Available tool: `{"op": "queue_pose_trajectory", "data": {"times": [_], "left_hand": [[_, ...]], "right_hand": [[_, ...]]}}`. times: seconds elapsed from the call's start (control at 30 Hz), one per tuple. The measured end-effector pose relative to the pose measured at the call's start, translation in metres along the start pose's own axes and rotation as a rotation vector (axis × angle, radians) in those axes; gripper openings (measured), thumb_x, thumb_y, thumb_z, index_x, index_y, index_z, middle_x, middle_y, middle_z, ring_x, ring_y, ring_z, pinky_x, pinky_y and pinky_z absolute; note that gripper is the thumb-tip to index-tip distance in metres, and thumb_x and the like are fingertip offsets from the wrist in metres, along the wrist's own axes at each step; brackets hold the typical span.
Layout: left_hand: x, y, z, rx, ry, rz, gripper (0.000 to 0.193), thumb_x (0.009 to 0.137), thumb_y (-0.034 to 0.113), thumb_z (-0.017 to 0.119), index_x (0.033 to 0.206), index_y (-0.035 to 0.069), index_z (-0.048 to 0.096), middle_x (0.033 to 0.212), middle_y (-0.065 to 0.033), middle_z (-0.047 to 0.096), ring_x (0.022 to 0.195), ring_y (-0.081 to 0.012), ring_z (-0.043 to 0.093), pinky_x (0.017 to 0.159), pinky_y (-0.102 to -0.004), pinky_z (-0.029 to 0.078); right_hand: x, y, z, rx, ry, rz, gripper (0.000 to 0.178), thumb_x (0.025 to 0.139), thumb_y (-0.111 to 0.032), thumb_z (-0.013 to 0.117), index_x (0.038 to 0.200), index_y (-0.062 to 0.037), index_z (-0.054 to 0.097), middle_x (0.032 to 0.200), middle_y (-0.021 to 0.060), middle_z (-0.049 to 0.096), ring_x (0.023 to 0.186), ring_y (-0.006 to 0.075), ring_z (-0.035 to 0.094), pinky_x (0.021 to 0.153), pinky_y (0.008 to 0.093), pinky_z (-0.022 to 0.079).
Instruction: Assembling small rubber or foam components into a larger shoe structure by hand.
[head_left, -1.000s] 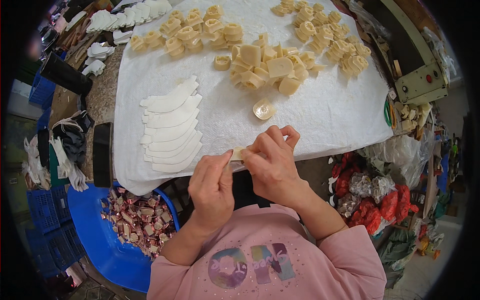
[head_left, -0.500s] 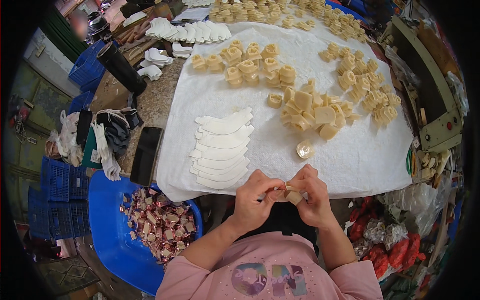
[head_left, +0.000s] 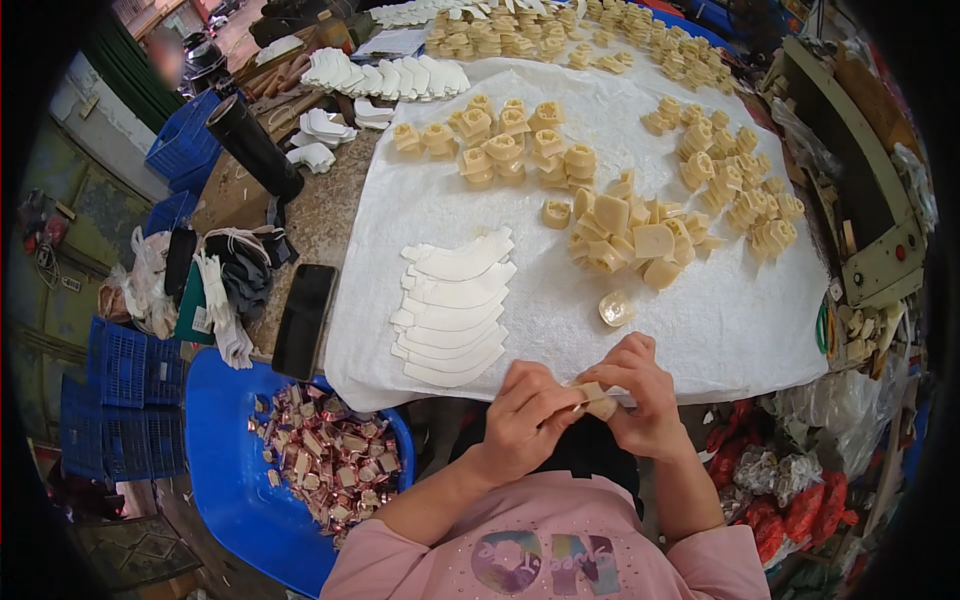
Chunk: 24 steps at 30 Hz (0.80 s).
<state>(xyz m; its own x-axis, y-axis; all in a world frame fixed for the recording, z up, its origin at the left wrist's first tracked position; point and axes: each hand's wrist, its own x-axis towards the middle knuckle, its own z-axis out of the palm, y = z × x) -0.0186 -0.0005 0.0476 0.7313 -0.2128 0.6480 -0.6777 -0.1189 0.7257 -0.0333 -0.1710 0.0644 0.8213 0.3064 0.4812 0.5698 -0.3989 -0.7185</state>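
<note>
Near the table's front edge, both hands meet over a small cream-coloured moulded piece. My right hand grips its right side, thumb below and fingers over it. My left hand is closed in a pinch at its left edge, where a thin pale strip seems to lie against it; the fingertips partly hide this. A similar cream cup-shaped piece lies alone just beyond my right hand. Curved white sheet pieces overlap in a row to the left. Farther off is a heap of cream pieces.
White cloth covers the table. Stacked cream pieces stand at its back, more at right. A phone and black cylinder lie left. Below, a blue tub holds small pinkish pieces. A green metal machine borders the right.
Both hands and the cream piece have shifted slightly right and down in view. The whole scene has shifted a little too. My left hand still pinches the piece's edge.
</note>
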Motion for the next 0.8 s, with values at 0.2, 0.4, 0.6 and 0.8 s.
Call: {"op": "queue_pose_trajectory", "data": {"times": [0.2,0.4,0.6,0.8], "left_hand": [[0.001,-0.018,-0.015,0.123,0.009,0.091,0.033,0.058,-0.012,0.068,0.085,0.006,0.064,0.07,-0.004,0.051,0.067,-0.0228,0.049,0.062,-0.0312,0.043],[0.008,-0.011,-0.027,0.011,0.112,0.002,0.031,0.062,-0.013,0.067,0.084,0.009,0.065,0.079,-0.0058,0.047,0.073,-0.0226,0.046,0.065,-0.0324,0.04],[-0.001,0.0,-0.009,-0.233,0.077,0.01,0.026,0.069,-0.011,0.066,0.088,0.006,0.062,0.098,-0.0119,0.052,0.088,-0.0272,0.054,0.075,-0.0377,0.048],[-0.005,-0.005,-0.008,-0.017,-0.092,0.166,0.027,0.062,-0.01,0.066,0.086,0.0,0.059,0.091,-0.0119,0.058,0.08,-0.0254,0.061,0.064,-0.0322,0.046]], "right_hand": [[0.009,-0.006,0.005,-0.252,-0.008,-0.047,0.041,0.062,-0.001,0.071,0.1,-0.0082,0.058,0.1,0.0047,0.06,0.086,0.0255,0.051,0.08,0.0406,0.032],[0.0,-0.011,0.013,-0.145,0.185,0.019,0.031,0.074,-0.007,0.071,0.101,-0.0034,0.057,0.107,0.0118,0.058,0.091,0.0264,0.052,0.079,0.0364,0.042],[-0.015,-0.018,0.038,0.907,0.479,0.546,0.025,0.096,-0.02,0.049,0.109,0.0014,0.05,0.1,0.0109,0.061,0.095,0.0157,0.058,0.088,0.0307,0.046],[-0.034,-0.018,0.034,0.857,0.467,0.58,0.025,0.097,-0.019,0.045,0.105,0.0036,0.052,0.098,0.0114,0.06,0.09,0.0162,0.06,0.082,0.0306,0.051]]}}
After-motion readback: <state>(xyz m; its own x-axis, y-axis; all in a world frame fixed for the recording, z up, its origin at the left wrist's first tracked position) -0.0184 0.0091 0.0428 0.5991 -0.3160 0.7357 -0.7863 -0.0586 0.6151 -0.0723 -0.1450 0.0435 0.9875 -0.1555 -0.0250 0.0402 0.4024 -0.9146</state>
